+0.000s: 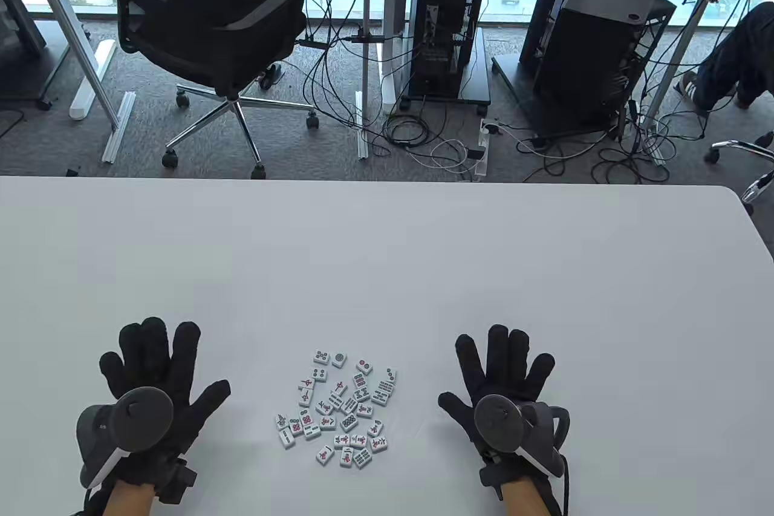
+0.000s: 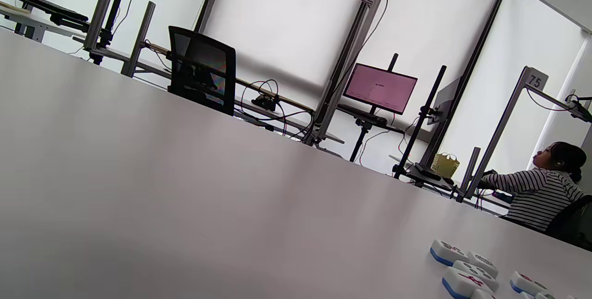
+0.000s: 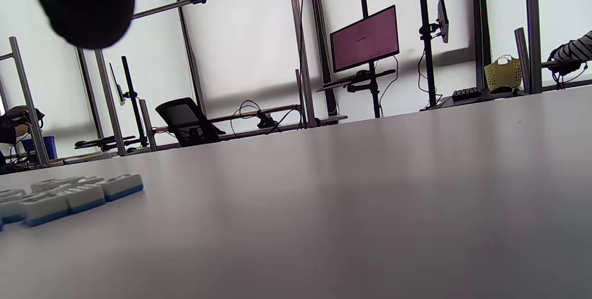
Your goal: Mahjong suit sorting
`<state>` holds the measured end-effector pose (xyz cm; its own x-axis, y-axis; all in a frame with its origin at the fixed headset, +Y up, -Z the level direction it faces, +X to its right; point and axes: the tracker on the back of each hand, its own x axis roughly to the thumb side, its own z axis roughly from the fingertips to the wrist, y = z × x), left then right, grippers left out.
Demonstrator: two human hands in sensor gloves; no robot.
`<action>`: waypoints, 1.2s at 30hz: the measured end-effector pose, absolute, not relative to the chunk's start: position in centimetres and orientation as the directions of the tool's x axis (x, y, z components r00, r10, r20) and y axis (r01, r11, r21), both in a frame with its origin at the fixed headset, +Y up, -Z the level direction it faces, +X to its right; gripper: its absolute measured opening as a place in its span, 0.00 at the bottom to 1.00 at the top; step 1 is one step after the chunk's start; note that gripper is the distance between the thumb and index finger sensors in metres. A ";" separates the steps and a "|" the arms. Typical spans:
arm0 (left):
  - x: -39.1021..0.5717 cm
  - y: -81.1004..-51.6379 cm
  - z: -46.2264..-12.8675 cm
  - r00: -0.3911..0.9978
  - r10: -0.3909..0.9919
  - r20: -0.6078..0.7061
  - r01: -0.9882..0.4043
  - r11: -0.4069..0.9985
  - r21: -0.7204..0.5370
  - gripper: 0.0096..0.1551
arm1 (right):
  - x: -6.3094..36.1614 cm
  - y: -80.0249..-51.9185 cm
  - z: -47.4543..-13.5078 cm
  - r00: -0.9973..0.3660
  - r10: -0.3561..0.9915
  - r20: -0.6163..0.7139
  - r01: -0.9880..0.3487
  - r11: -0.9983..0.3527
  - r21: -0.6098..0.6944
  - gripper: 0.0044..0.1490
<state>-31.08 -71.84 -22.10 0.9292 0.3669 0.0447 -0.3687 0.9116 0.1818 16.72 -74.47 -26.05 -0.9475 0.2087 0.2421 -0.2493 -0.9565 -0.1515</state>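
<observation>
Loose cluster of small white mahjong tiles w/ blue backs (image 1: 341,409), face-up, on the wide white table (image 1: 387,262), near the front edge, between the two hands. Not sorted: bamboo, circle & red-character faces mixed together, tiles at odd angles, some touching, some just apart. Two circle tiles (image 1: 330,357) at the far edge of the cluster; three tiles in a short row at the near edge (image 1: 346,457).

Left hand in black sensor glove (image 1: 158,380) flat on table, palm down, fingers spread wide, holding nothing. Well left of the cluster, thumb pointing toward it but not touching any tile. Grey-and-white tracker (image 1: 121,428) strapped on the back of the hand.

Right hand in black sensor glove (image 1: 505,386) likewise flat, palm down, fingers fanned wide, nothing in grip. Right of the cluster, thumb toward tiles, clear gap between. Dark grey tracker w/ white band (image 1: 520,428) on its back.

Left wrist view: low & tilted across tabletop, a few tiles (image 2: 467,271) at bottom right, blue backs down; dark glove tip at top right corner.

Right wrist view: low over table, row of tiles (image 3: 69,197) at left edge, blurred black glove finger (image 3: 81,0) at top left.

Beyond the table: black mesh office chair (image 1: 205,32), PC towers, cables on grey carpet. Pink-lit monitor (image 2: 380,88) & a person in striped shirt (image 2: 539,190) in bkgd.
</observation>
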 end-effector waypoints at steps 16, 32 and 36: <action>-30.9 -72.3 -22.4 0.924 0.378 0.064 -0.383 0.911 0.153 0.54 | 16.9 -76.4 -26.7 -0.958 0.222 0.182 -0.236 -0.970 -0.060 0.58; -31.2 -72.2 -22.3 0.909 0.409 0.078 -0.416 0.894 0.164 0.54 | 16.0 -74.8 -26.1 -0.941 0.255 0.222 -0.273 -0.961 -0.054 0.60; -31.0 -71.9 -22.2 0.909 0.405 0.098 -0.416 0.894 0.168 0.54 | 15.3 -74.0 -25.8 -0.926 0.267 0.267 -0.290 -0.956 -0.050 0.60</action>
